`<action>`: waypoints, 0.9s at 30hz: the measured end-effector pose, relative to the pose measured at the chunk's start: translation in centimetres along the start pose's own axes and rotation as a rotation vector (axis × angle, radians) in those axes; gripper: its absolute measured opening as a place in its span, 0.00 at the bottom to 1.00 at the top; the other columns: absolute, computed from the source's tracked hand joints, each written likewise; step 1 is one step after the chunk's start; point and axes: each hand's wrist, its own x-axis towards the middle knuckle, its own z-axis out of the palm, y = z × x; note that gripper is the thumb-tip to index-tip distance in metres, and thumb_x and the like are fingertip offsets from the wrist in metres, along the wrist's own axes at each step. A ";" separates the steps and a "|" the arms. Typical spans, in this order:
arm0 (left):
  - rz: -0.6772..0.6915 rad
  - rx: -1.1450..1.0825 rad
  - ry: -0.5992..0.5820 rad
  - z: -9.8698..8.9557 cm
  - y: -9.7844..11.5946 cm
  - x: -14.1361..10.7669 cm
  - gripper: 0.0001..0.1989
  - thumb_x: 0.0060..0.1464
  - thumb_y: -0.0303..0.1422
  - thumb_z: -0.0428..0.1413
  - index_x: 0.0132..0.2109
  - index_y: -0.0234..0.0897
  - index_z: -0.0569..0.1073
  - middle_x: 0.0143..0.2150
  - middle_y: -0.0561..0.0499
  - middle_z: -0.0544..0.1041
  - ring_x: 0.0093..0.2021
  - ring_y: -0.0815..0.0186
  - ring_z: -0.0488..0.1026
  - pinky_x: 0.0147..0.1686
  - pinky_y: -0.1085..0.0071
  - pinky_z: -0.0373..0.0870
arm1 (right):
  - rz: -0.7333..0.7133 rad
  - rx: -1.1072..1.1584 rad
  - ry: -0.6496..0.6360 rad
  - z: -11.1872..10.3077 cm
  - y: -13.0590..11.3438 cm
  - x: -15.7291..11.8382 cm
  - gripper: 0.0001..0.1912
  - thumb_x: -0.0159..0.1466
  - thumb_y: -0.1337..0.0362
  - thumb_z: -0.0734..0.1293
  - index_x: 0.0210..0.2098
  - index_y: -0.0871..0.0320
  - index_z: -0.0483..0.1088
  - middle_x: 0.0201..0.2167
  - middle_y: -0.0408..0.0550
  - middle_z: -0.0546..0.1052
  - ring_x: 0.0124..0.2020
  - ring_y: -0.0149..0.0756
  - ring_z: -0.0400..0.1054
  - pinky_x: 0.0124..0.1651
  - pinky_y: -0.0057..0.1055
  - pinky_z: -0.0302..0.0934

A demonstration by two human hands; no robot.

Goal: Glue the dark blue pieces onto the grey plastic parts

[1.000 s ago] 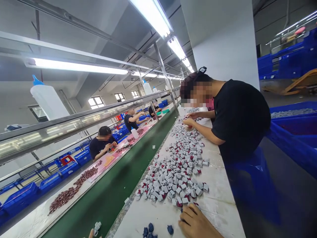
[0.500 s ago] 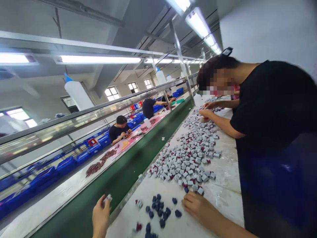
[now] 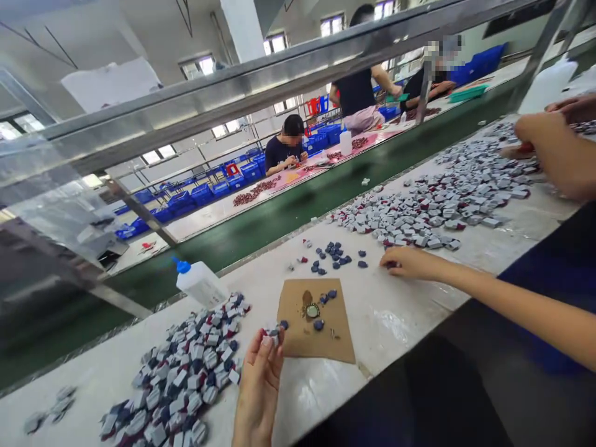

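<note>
My left hand (image 3: 261, 379) is raised at the lower middle, its fingers pinched on a small grey and dark red piece (image 3: 270, 335). Just beyond its fingertips lies a brown cardboard sheet (image 3: 293, 298) bearing a small round dish (image 3: 311, 310) and a few dark blue pieces (image 3: 319, 325). My right hand (image 3: 407, 262) rests on the table with curled fingers around a small dark piece, hard to make out. Loose dark blue pieces (image 3: 335, 250) lie left of it, and a wide heap of grey and red pieces (image 3: 423, 214) spreads beyond it.
Another heap of grey, red and blue pieces (image 3: 186, 372) lies at left by a white bottle (image 3: 200, 282) with a blue cap. A green belt (image 3: 288, 211) runs behind the table. A co-worker's hands (image 3: 554, 143) are at right; a metal rail (image 3: 233, 81) crosses above.
The view has swung left and down, bringing the cardboard, the left heap and the bottle into sight. My left hand still holds a small piece; my right hand remains near the large heap.
</note>
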 end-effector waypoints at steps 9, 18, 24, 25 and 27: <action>-0.070 -0.041 0.026 -1.6 -3.6 -2.2 0.13 0.42 0.25 0.61 0.38 0.35 0.70 0.33 0.52 0.76 0.33 0.69 0.76 0.19 0.84 0.68 | 0.005 0.200 -0.091 2.5 -8.9 0.1 0.15 0.56 0.57 0.60 0.36 0.58 0.71 0.35 0.50 0.74 0.33 0.35 0.69 0.33 0.28 0.63; -0.080 -0.039 -0.020 -1.6 -4.0 -2.0 0.16 0.38 0.32 0.64 0.36 0.34 0.70 0.33 0.52 0.76 0.33 0.66 0.76 0.24 0.80 0.71 | -0.212 0.098 -0.106 5.8 -15.2 2.8 0.14 0.62 0.64 0.53 0.41 0.60 0.67 0.39 0.53 0.71 0.41 0.39 0.65 0.43 0.36 0.59; -0.083 -0.060 -0.037 -2.0 -4.7 -1.4 0.17 0.39 0.32 0.64 0.37 0.33 0.70 0.33 0.51 0.75 0.33 0.67 0.75 0.24 0.79 0.70 | -0.291 -0.006 -0.168 7.0 -16.1 3.8 0.13 0.62 0.67 0.53 0.43 0.59 0.64 0.39 0.52 0.70 0.41 0.39 0.64 0.42 0.35 0.59; -0.081 -0.065 -0.032 -2.0 -4.9 -1.3 0.17 0.38 0.32 0.64 0.37 0.33 0.70 0.33 0.51 0.74 0.33 0.67 0.75 0.24 0.79 0.70 | -0.296 -0.018 -0.185 7.1 -16.2 3.9 0.13 0.62 0.67 0.53 0.43 0.59 0.64 0.39 0.51 0.70 0.40 0.38 0.65 0.41 0.34 0.59; -0.081 -0.075 -0.024 -2.0 -5.1 -1.0 0.18 0.37 0.33 0.64 0.37 0.33 0.70 0.34 0.50 0.74 0.33 0.66 0.75 0.24 0.78 0.69 | -0.299 -0.040 -0.215 7.1 -16.3 4.2 0.12 0.61 0.68 0.54 0.43 0.58 0.62 0.38 0.50 0.71 0.39 0.36 0.65 0.39 0.32 0.59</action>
